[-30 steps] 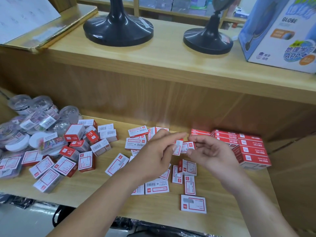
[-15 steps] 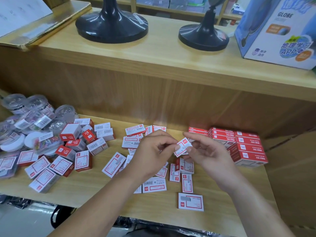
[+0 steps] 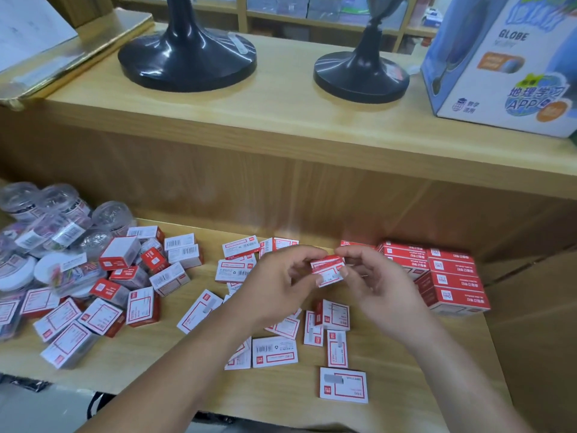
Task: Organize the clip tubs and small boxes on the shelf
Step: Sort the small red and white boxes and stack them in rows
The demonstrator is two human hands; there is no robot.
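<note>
Both hands pinch one small red-white box point(image 3: 328, 270) between fingertips, left hand point(image 3: 281, 276) and right hand point(image 3: 371, 282) at its ends, long axis running left-right above the shelf point(image 3: 406, 385); neat red stack point(image 3: 443, 276) just right, right hand nearer, probably next placement

even indoor light, glare on the black bases point(image 3: 187, 62), tubs point(image 3: 46, 232) blurred, edges bowed.
</note>
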